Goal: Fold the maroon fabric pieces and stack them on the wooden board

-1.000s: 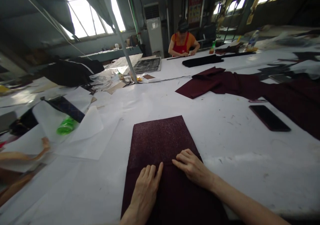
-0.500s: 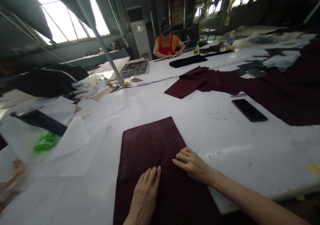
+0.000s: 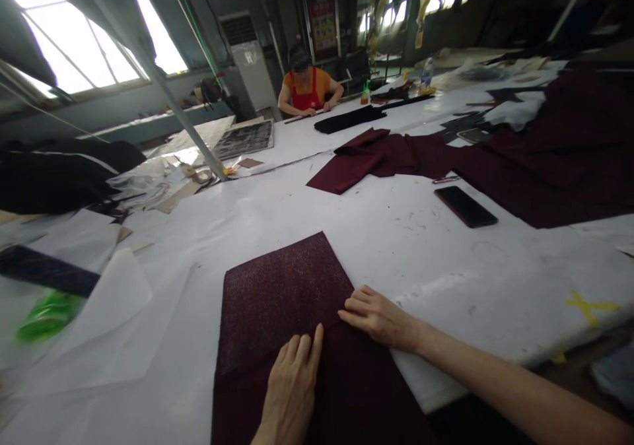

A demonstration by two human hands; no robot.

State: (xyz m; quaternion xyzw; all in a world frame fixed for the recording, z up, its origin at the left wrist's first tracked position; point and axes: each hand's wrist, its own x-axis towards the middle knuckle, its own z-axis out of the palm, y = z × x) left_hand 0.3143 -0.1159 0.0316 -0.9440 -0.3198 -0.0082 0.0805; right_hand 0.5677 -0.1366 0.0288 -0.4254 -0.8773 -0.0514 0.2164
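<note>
A dark maroon fabric piece [image 3: 277,293] lies on the white table in front of me, its far part lighter and speckled, with a fold or seam crossing it. My left hand [image 3: 294,379] rests on the fabric, fingers stretched forward and the index fingertip touching that fold. At the fabric's right edge, my right hand [image 3: 379,316] has its fingers bent together, pinching the cloth along the fold. The near end of the fabric runs out of view at the bottom.
More maroon cloth [image 3: 515,161] spreads across the right, beside a phone [image 3: 465,206] and a small pen-like item [image 3: 446,179]. White paper sheets [image 3: 113,319] and a green roll [image 3: 49,316] lie left. A metal pole [image 3: 188,121] rises from the table. A person in a red apron [image 3: 307,95] works opposite.
The camera view has turned slightly right, so the scene sits further left. My left fingers have shifted a little, the index now pointing out apart from the others. The right hand keeps its hold.
</note>
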